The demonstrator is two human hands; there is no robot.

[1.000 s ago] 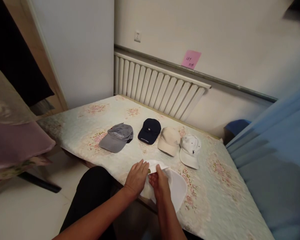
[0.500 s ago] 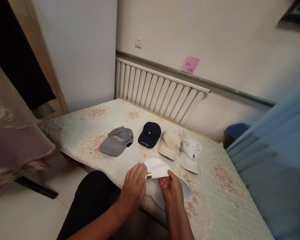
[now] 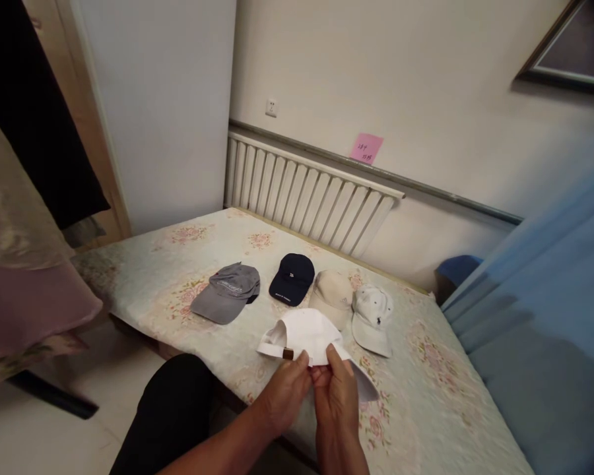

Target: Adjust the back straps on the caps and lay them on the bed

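Pinching the white cap (image 3: 309, 333) in front of the navy cap (image 3: 293, 277), left hand (image 3: 286, 397) and right hand (image 3: 342, 399) fingers held its edge; four caps (image 3: 332, 290) already lay out, this one didn't.

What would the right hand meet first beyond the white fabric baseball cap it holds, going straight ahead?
Likely the beige fabric baseball cap, lying beyond the held white cap, roughly ahead of the right hand; height is unclear, so it might pass over.
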